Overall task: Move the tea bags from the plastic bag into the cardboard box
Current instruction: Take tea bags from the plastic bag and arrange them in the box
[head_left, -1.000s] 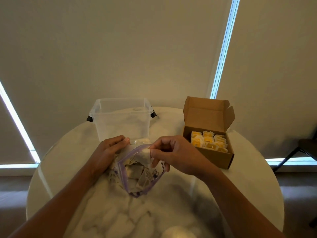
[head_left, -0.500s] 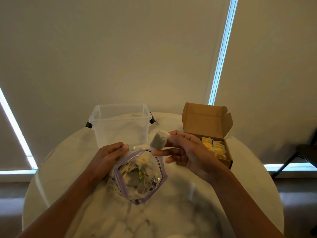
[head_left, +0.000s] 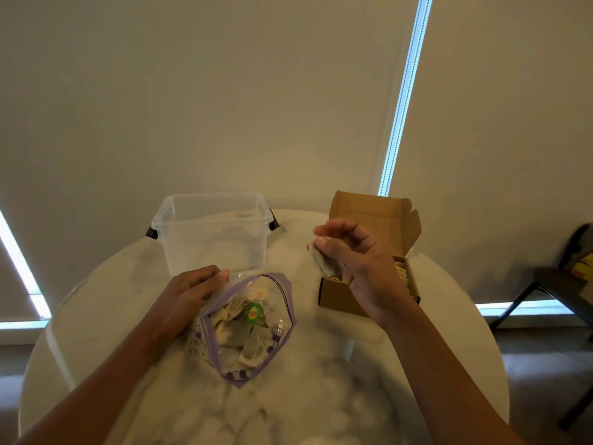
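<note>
- Carried rightward since half a second ago, the right hand (head_left: 359, 261) now pinches one tea bag (head_left: 324, 261) — its long axis tilted — over the near-left corner of the cardboard box (head_left: 340, 295).
- Box interior lies just beyond, right of it.
- Left hand (head_left: 189, 293) grips the plastic bag (head_left: 250, 326) on the surface (head_left: 321, 396).

Right hand (head_left: 362, 264) carried tea bag (head_left: 324, 260) from plastic bag (head_left: 250, 326) to above cardboard box (head_left: 340, 297).

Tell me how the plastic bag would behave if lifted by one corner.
The plastic bag would probably sag and fold: its film is thin and already crumpled. The loose tea bags would likely slide out through the open mouth, which the left hand holds.
</note>
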Demonstrator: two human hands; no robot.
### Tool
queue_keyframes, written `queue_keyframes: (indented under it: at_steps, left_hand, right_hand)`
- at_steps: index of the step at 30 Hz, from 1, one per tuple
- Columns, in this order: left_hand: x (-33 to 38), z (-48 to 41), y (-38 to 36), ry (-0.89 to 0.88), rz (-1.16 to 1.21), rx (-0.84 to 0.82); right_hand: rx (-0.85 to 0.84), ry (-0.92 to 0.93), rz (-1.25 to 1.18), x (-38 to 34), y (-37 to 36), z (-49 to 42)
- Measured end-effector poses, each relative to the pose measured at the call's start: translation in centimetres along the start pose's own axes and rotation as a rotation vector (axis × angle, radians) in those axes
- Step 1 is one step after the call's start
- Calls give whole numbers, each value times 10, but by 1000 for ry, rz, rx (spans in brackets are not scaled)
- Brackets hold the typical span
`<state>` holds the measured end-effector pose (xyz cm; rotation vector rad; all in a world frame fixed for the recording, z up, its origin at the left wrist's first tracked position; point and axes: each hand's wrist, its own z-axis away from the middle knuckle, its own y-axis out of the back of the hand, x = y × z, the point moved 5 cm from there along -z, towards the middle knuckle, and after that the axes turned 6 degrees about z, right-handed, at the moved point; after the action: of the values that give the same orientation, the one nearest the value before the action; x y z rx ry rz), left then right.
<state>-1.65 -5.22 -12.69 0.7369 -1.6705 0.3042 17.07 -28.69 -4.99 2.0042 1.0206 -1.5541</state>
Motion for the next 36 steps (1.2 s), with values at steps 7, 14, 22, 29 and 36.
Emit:
queue_keyframes:
  at_steps: [7, 14, 22, 29, 36]
  left_hand:
    - [-2, -3, 2, 36, -41, 28]
    - [1, -1, -1, 64, -32, 39]
    - [2, 0, 0, 30, -53, 20]
    - [2, 3, -1, 37, -12, -6]
    - [4, 4, -2, 50, 2, -4]
  right_hand:
    - [92, 140, -312, -17, 30, -3]
    - [-151, 161, -523, -21, 23, 1]
    - [-653, 185, -711, -22, 1, 11]
    - [-530, 185, -983, -35, 19, 8]
    - [-315, 154, -792, -22, 27, 3]
